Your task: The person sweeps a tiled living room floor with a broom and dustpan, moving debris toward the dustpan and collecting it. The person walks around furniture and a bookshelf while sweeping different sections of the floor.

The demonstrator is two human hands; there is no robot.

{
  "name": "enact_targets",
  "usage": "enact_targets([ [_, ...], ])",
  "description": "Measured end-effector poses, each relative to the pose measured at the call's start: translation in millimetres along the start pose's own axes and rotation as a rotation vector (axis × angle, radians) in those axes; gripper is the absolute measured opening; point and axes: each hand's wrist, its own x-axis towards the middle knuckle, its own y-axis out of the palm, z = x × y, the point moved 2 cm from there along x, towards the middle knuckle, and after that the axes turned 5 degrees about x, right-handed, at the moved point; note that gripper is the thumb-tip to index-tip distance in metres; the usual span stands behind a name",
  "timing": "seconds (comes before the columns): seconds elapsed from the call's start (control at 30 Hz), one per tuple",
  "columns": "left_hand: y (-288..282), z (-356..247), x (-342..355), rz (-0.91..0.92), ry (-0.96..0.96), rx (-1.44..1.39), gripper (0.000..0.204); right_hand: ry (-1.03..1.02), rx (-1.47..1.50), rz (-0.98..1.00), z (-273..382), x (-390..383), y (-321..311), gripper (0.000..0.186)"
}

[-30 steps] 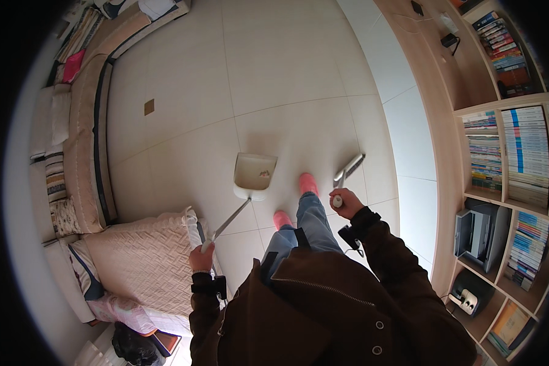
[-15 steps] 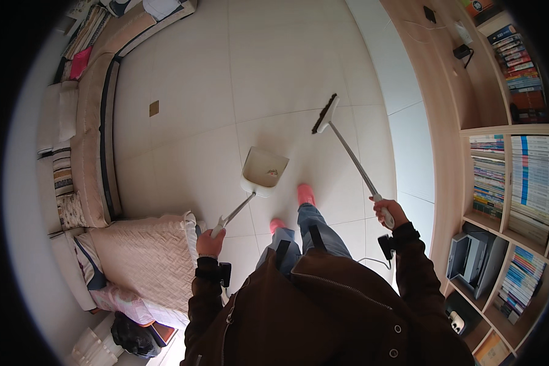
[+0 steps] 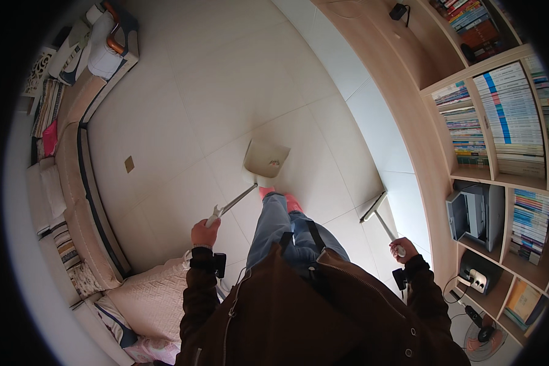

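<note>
My left hand [image 3: 205, 232] is closed round the handle of a long-handled dustpan [image 3: 259, 160]. The pale pan lies ahead of my feet, its open side facing away from me, with a little pile of debris [image 3: 274, 163] inside. Out to the right, my right hand [image 3: 403, 249] grips the end of a broom [image 3: 381, 218] by its pale handle. The broom's narrow head, with dark bristles, is down by the base of the bookcase. My pink shoes [image 3: 293, 202] stand just behind the pan.
A wooden bookcase [image 3: 433, 88] full of books runs along the right, with a white base panel [image 3: 372, 116]. To the left stands a beige sofa [image 3: 73, 183] with cushions, its quilted seat [image 3: 149, 293] near me. Pale tiles [image 3: 238, 79] cover the floor; a small brown square [image 3: 129, 164] lies on them.
The broom has swung from far ahead back to my right side, near the bookcase base. My body has turned right and stepped forward. The dustpan stays in front of me.
</note>
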Motion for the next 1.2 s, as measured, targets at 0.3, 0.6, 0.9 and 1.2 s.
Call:
enact_targets([
  [0.3, -23, -13, 42, 0.024, 0.028, -0.038, 0.035, -0.206, -0.052, 0.386, 48, 87, 219, 0.007],
  [0.6, -51, -4, 92, 0.042, -0.032, 0.016, 0.036, -0.280, -0.291, 0.589, 109, 95, 449, 0.006],
  [0.9, -84, -15, 149, 0.077, -0.038, 0.108, 0.037, -0.167, -0.220, 0.262, 137, 28, 351, 0.032],
  [1.2, -96, -37, 192, 0.047, -0.023, 0.104, 0.038, -0.083, 0.030, 0.089, 141, 13, 276, 0.007],
])
